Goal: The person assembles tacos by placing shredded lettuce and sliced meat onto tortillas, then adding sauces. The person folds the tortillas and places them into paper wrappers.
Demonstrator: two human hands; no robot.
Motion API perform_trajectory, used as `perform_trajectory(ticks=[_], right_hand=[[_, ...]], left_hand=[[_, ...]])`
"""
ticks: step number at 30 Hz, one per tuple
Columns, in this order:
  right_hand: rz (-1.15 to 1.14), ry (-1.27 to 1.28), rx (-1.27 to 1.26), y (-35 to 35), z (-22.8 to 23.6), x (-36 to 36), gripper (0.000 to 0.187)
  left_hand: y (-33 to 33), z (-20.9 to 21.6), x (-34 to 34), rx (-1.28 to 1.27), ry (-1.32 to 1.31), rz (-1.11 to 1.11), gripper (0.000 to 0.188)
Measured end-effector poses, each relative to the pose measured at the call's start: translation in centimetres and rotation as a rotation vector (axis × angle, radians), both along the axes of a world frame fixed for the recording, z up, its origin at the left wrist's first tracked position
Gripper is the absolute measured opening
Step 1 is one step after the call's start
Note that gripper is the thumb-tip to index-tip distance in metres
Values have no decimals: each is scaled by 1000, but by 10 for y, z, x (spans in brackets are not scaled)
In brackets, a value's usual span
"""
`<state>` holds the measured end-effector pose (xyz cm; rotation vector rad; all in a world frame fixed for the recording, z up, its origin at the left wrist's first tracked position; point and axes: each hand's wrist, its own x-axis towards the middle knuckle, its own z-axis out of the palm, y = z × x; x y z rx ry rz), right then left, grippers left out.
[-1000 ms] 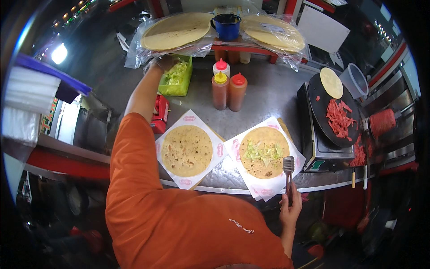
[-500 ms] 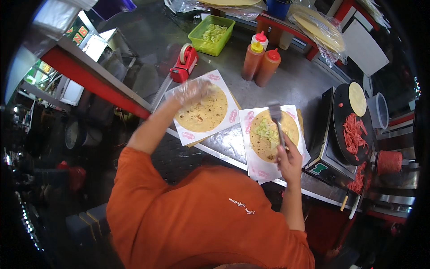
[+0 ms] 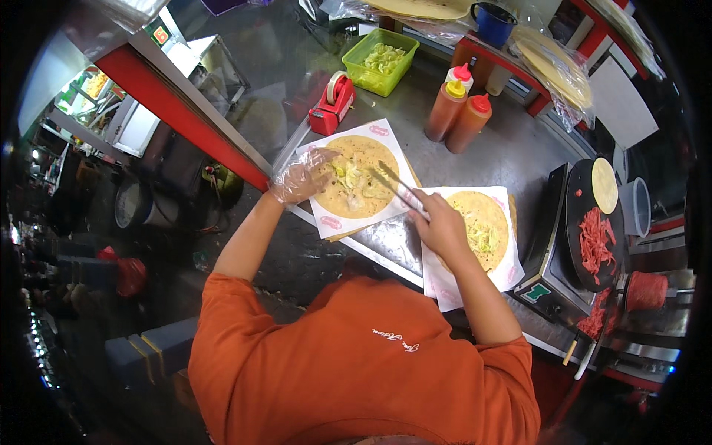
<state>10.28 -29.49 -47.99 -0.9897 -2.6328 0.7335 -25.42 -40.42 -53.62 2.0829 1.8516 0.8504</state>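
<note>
Head view: gloved left hand (image 3: 302, 178) spreading fingers over left flatbread (image 3: 363, 148) at its left rim; right hand (image 3: 441, 226) gripping tongs (image 3: 397, 187), tips pointing toward lettuce (image 3: 351, 178). Flatbread lying on white paper (image 3: 324, 212). Tongs pushing too hard could be scattering lettuce or tearing flatbread.

**Fisheye looks steeply down from the wearer's head**

The left of two side-by-side head cameras faces down onto a metal counter (image 3: 415, 159). The orange shirt (image 3: 311, 356) fills six o'clock, nearest the lens. At middle range, a topped tortilla (image 3: 374, 196) lies just off centre toward twelve; a green bin (image 3: 367, 80) stands farther off, near twelve.
</note>
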Motion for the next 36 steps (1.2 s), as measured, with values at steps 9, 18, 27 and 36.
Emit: perform_trajectory(ticks=[9,18,27,36], right_hand=[[19,-34,-39,-4,6,4,44],[-101,-8,-18,-1,-6,-11,48],[97,-51,39,-26,7,12,38],[-54,108,-143,0,-3,22,40]], left_hand=[[30,-12,4,98,138,-77,28],[6,12,-5,232,54,58,15],[-31,-11,24,-228,-205,461,40],[5,-3,14,186,-66,311,32]])
